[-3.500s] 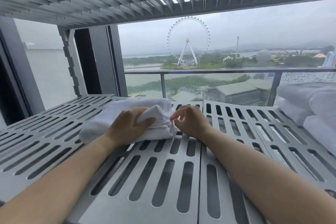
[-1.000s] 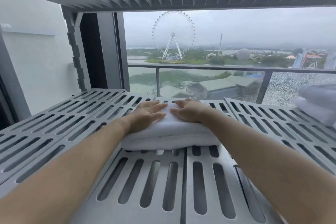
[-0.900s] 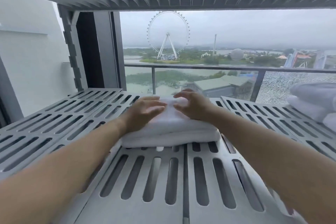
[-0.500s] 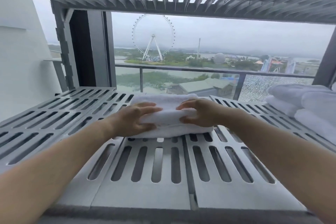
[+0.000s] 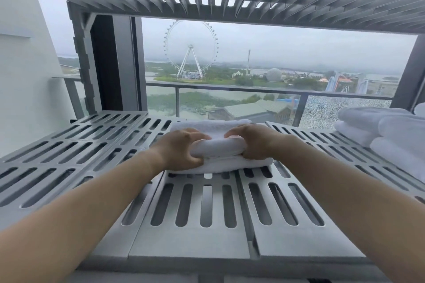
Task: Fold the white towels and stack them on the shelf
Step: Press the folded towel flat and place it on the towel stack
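The stacked towels [image 5: 391, 131] run off the right edge.

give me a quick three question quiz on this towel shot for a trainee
1. True or false: the left hand and right hand both grip the white towel on the slotted shelf.
2. Where is the pile of other towels? A. at the shelf's right end B. at its left end C. on the floor
3. Fill in: the pile and the gripped towel are ___ (touching / apart).
Key: 1 true; 2 A; 3 apart.
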Available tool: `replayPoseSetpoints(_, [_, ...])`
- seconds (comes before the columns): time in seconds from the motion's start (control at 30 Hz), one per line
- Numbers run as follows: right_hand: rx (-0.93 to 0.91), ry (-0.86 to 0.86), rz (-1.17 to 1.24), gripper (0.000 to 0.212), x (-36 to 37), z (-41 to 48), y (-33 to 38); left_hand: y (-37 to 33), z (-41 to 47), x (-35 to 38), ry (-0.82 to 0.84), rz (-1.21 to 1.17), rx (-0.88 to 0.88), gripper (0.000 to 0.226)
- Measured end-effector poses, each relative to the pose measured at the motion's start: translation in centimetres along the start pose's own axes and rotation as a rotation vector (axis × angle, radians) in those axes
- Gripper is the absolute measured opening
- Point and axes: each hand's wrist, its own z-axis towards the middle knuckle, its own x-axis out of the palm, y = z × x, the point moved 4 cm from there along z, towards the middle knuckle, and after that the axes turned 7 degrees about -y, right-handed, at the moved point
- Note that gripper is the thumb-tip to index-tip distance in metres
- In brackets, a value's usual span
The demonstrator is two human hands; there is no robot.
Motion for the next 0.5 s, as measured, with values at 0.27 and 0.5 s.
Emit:
replayPoseSetpoints(0.27, [-0.066, -0.276, -0.214, 0.03, 1.4, -0.2, 1.0, -0.3, 0.3, 0.2, 0.056, 0.096, 0.003, 0.052])
replayPoseSetpoints(0.5, [-0.083, -0.491, -0.272, 0.028, 2.2, -1.8, 0.5, -0.8, -1.0, 0.5, -0.016, 0.283, 0.128, 0.069])
